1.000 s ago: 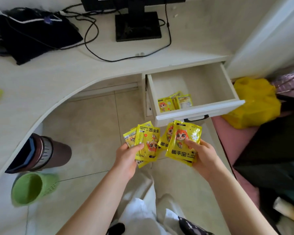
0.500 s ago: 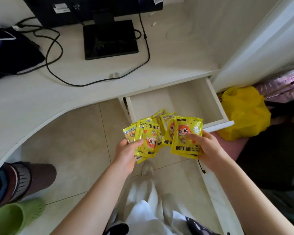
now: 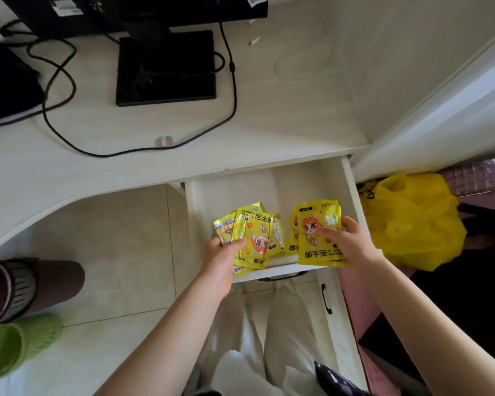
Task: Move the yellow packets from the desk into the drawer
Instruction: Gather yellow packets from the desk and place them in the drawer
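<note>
Yellow packets fan from both my hands over the open drawer (image 3: 269, 178): left hand (image 3: 222, 252) pinching one stack (image 3: 253, 238), right hand (image 3: 352, 244) another (image 3: 317, 232). Glossy packets could slip, landing on the floor.

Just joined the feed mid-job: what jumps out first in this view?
Two fans of yellow hand-warmer packets, one gripped in the left hand and one in the right hand, held over the open white drawer under the desk edge. Right of the drawer lies a bright yellow plastic bag.
</note>
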Demonstrator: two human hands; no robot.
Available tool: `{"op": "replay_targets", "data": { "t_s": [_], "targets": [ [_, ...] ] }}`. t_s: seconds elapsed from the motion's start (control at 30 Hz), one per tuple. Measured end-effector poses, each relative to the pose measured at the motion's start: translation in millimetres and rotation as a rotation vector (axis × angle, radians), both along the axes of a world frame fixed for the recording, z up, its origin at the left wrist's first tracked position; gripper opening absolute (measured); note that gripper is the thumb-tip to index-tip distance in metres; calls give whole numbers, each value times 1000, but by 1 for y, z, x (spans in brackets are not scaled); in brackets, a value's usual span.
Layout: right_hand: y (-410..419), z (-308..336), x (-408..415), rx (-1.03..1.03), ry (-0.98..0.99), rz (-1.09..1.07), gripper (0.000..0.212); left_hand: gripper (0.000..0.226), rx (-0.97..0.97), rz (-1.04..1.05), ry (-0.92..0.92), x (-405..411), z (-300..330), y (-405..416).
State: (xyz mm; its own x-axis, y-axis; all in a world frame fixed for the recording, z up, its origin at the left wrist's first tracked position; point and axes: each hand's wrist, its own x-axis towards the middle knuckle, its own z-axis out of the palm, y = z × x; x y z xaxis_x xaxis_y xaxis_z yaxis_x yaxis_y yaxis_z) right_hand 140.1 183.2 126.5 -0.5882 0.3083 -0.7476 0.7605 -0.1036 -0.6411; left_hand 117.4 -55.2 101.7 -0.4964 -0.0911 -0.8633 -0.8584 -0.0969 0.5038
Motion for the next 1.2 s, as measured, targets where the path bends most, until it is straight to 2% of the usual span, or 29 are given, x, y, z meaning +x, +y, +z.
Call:
{"op": "replay_targets", "data": {
  "t_s": [0.17, 0.5, 0.57, 0.63, 0.7, 0.9, 0.97, 1.03, 1.2],
  "targets": [
    [37, -18, -21, 30, 18, 94, 30, 48, -51, 109, -34, -3, -21, 40],
    [62, -62, -41, 71, 30, 108, 31, 26, -149, 47, -82, -28, -63, 102],
    [60, -71, -45, 117, 15, 144, 29, 38, -178, 8, -90, -35, -72, 109],
    [59, -79, -49, 141, -6, 189, 26, 68, -209, -44, -100, -40, -78, 115],
    [55, -82, -50, 98, -19, 201, 23, 78, -242, -98, -88, -42, -81, 119],
    [48, -93, -48, -68, -164, 138, 24, 67, -312, -216, -110, -35, -81, 121],
    [47, -97, -47, -54, -203, 159, 24, 67, -333, -237, -133, -32, -81, 121],
    [53, -127, -59, -46, -249, 203, 26, 66, -386, -252, -155, -38, -106, 131],
    [54, -132, -60, 84, -263, 337, 24, 64, -440, -373, -120, -37, -113, 123]
  ]
}}
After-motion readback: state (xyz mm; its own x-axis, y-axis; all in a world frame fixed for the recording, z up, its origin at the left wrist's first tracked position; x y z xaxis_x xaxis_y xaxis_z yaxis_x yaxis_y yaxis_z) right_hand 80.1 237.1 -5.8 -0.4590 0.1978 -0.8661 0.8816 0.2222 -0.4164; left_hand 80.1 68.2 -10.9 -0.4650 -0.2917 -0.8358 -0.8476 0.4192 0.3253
